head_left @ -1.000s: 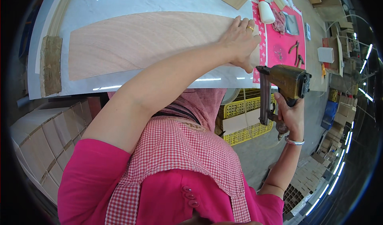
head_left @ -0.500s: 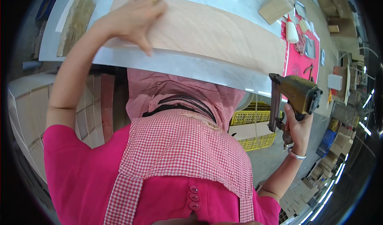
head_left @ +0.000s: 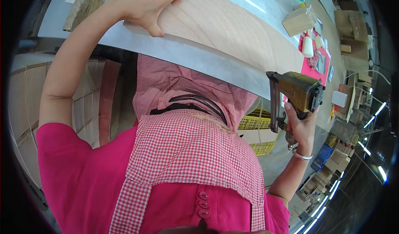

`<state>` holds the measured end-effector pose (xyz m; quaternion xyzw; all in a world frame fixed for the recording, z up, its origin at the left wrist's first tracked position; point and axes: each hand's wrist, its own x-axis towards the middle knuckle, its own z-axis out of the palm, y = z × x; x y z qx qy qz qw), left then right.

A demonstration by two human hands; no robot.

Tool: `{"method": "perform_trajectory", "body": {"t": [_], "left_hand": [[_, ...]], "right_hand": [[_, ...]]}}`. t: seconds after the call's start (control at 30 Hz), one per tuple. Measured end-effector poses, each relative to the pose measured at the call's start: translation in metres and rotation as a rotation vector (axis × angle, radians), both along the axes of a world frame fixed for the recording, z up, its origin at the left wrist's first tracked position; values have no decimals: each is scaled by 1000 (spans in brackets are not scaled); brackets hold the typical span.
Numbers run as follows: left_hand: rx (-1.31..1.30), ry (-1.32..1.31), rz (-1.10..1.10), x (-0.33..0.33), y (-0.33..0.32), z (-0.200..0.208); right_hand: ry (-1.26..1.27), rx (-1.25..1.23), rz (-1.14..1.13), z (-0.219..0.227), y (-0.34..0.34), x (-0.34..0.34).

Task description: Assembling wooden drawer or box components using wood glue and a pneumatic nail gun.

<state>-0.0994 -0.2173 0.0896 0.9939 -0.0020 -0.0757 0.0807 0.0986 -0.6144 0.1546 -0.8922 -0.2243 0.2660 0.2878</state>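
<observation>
My left hand (head_left: pixel 151 5) lies on the left end of a long pale wooden board (head_left: pixel 224 26), thumb spread away from the fingers. Its thumb touches the board's near edge; some of its fingers are cut off by the upper rim of the picture. The board lies along a shiny whitish worktable (head_left: pixel 195 53). My right hand (head_left: pixel 301 128) is wrapped round the handle of a nail gun (head_left: pixel 296 90), brass-coloured and black with a dark magazine. The gun's nose is close to the board's near right corner, and I cannot tell whether they touch.
A rough wood block (head_left: pixel 89 5) lies at the table's left. On the right are a stack of wooden pieces (head_left: pixel 299 20), a white glue bottle (head_left: pixel 307 46) and a pink sheet (head_left: pixel 309 70). Yellow crates (head_left: pixel 262 147) stand below the table, and stacked panels (head_left: pixel 85 97) at left.
My right hand has brought the nail gun left, nearer the board. My left hand has shifted slightly, its thumb now at the board's near edge. The whole view has turned a little.
</observation>
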Motion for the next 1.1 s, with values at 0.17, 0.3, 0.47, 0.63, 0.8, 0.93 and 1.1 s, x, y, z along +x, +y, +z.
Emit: {"method": "perform_trajectory", "body": {"t": [0.17, 0.3, 0.47, 0.63, 0.8, 0.93, 1.1], "left_hand": [[-123, -818, -424, -16, 41, -67], [-134, -948, -481, -30, 69, -94], [-66, 99, 83, -25, 28, -8], [-52, 11, 51, -30, 30, -13], [-49, 6, 59, -26, 30, -14], [-135, -473, -155, -39, 48, -61], [-61, -491, -149, -67, 52, -49]], "right_hand": [[-23, 55, 23, 0, 7, -4], [-10, -25, 41, -2, 7, 1], [4, -48, 8, -4, 5, 3], [10, -17, -15, -3, 12, -1], [24, -60, -20, -1, 11, 1], [-32, -69, 4, 1, 19, -8], [-9, -45, -4, 12, 43, -25]]}}
